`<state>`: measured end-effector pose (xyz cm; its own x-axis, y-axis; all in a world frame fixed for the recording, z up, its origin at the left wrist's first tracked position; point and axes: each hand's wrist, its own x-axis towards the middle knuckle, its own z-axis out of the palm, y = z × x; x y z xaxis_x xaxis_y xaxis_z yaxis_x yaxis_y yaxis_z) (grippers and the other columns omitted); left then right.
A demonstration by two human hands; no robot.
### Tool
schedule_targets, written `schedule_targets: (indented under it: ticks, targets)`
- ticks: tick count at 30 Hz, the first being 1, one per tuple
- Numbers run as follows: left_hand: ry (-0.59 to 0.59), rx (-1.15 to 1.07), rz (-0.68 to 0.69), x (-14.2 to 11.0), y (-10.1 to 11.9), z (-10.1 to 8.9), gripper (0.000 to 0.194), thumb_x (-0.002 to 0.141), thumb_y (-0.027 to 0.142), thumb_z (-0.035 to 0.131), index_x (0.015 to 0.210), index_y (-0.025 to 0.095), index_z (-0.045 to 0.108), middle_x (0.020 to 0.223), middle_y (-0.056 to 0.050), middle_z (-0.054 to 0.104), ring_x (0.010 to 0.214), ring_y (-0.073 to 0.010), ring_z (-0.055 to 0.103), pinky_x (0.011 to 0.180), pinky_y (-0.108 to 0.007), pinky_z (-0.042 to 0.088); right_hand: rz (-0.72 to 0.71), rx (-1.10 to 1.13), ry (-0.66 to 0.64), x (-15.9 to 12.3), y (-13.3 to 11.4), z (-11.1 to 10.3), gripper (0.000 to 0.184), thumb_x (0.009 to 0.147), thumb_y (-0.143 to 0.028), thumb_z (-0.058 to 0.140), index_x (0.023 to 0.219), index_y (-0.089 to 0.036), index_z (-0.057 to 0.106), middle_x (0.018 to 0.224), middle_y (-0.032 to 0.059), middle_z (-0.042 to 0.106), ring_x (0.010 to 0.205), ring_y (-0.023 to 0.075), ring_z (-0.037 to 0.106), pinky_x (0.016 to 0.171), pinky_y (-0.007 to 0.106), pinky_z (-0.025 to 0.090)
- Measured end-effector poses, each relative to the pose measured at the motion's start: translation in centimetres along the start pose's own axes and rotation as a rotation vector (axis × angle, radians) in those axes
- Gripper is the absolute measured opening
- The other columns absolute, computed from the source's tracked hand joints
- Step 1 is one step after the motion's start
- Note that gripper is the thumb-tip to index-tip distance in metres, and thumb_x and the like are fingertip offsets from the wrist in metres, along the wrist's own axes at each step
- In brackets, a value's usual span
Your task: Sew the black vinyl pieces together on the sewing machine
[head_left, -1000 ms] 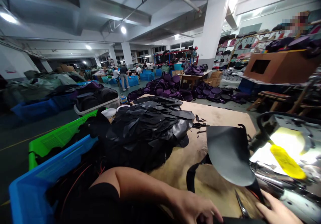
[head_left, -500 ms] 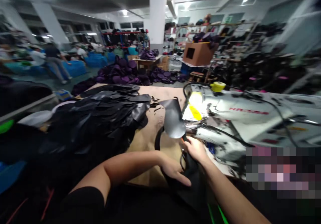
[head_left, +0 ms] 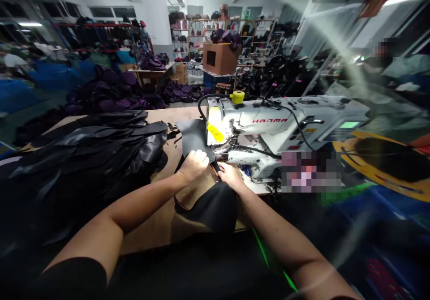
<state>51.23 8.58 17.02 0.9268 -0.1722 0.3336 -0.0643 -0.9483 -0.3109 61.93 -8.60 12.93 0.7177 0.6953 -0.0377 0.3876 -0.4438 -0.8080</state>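
Head view: left hand (head_left: pixel 192 166) and right hand (head_left: pixel 230 177) hold black leather (head_left: pixel 192 136) by the sewing machine (head_left: pixel 265 124).
Their fingers (head_left: pixel 202 156) are closed on it, just above the desk (head_left: pixel 148 233).

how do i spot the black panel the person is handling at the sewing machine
Start at the white Hanma sewing machine on the wooden table. Beside its needle area is a matte black panel under the person's left hand. Unlike the heaped black pieces to the left, it is alone and held.
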Motion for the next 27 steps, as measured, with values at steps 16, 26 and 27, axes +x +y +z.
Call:
schedule_targets:
  ticks: [16,26,27]
  targets:
    - [-0.089,-0.114,0.353,1.6,-3.7,-0.3,0.029,0.106,0.017,0.041,0.108,0.015,0.070,0.085,-0.005,0.068,0.071,-0.0172,0.060,0.061,-0.029,0.037,0.036,0.561,-0.246,0.7,0.7,-1.3,0.057,0.066,-0.011,0.056,0.119,-0.020,0.074,0.125,0.0069,0.077,0.115,0.0266,0.073,0.108,0.045,0.055]
    - [-0.245,-0.188,0.096,4.2,-1.4,-0.4,0.027,0.104,0.026,0.052,0.096,0.012,0.074,0.091,-0.010,0.075,0.081,-0.0236,0.070,0.071,-0.032,0.051,-0.065,0.434,-0.178,2.4,-1.6,-1.7,0.042,0.075,-0.010,0.053,0.111,-0.016,0.072,0.117,0.0108,0.078,0.110,0.0232,0.072,0.104,0.038,0.054]
    - [-0.248,-0.184,0.065,4.4,-1.0,-0.3,0.027,0.104,0.025,0.052,0.097,0.011,0.073,0.092,-0.012,0.075,0.082,-0.0244,0.071,0.072,-0.033,0.053,-0.076,0.369,-0.158,2.7,-1.8,-1.8,0.035,0.076,-0.011,0.053,0.105,-0.016,0.073,0.112,0.0100,0.079,0.105,0.0231,0.072,0.101,0.038,0.054]
